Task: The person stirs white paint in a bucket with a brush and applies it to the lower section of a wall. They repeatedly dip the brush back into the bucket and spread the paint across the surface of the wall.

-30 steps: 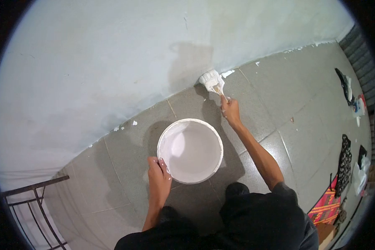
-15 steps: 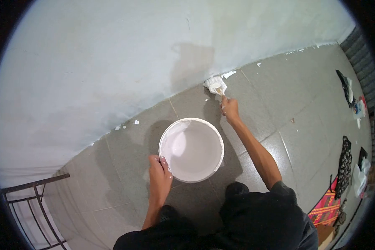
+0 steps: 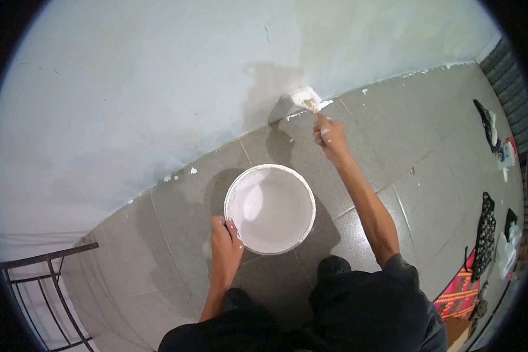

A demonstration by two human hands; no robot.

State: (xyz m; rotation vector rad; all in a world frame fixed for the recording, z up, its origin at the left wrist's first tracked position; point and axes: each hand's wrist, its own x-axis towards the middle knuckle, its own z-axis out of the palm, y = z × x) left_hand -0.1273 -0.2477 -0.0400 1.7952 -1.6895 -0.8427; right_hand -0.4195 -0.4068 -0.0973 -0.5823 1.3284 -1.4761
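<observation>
My left hand (image 3: 225,242) grips the near-left rim of a round white bucket (image 3: 269,166), thumb over the edge. Pale paint coats the bucket's inside; how deep it is, I cannot tell. Ahead and to the right, my right hand (image 3: 332,138) is closed around the handle of a paintbrush (image 3: 305,97). White paint covers the wide brush head, which is close to the foot of the pale wall (image 3: 158,88). Whether the bristles touch the wall, I cannot tell. White paint spots show on the fingers of both hands.
White splatters (image 3: 326,104) dot the grey tiled floor (image 3: 381,141) along the wall. A dark metal frame (image 3: 50,257) stands at lower left. At right lie a patterned black cloth (image 3: 484,234), a red striped cloth (image 3: 459,293) and plastic bags (image 3: 506,252).
My right hand has lifted the paintbrush up and away from the floor edge, a little to the right. My left hand and the bucket have stayed nearly in place.
</observation>
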